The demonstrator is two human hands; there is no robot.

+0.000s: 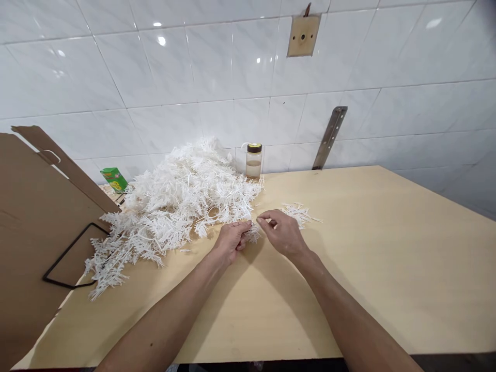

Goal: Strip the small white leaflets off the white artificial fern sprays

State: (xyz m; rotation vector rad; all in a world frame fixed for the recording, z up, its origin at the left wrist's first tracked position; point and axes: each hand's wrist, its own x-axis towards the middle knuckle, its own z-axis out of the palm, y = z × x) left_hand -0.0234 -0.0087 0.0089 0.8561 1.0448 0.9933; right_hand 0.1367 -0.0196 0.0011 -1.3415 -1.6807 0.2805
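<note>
- Centrally, the left hand (231,238) reaches in over the table (387,268), its fingers curled in and its thumb pressed down on a small white sprig (253,235).
- That sprig pokes out past the left fingertips, low over the tabletop, in the narrow space between the two hands.
- The right hand (282,231) is just beside it, fingers bent, with thumb and forefinger drawn close together near the sprig; whether they pinch anything I cannot tell.
- Beyond the left hand and to its left spreads a big, tangled pile of white sprigs (189,186), heaped high toward the wall and trailing down to the near left.
- Just behind the right hand lies a smaller cluster of white sprigs (300,214), partly hidden by it.
- A clear bottle (253,164) with a dark lid stands upright by the pile's right edge, near the tiled wall (163,67).
- At far left, a green carton (114,180) leans behind the pile, and a brown cardboard box (42,222) stands beside it, with a black wire frame (66,251) in front.
- A metal strip (330,137) rests slantwise against the tiles, and a yellowed wall plate (304,36) sits higher up.
</note>
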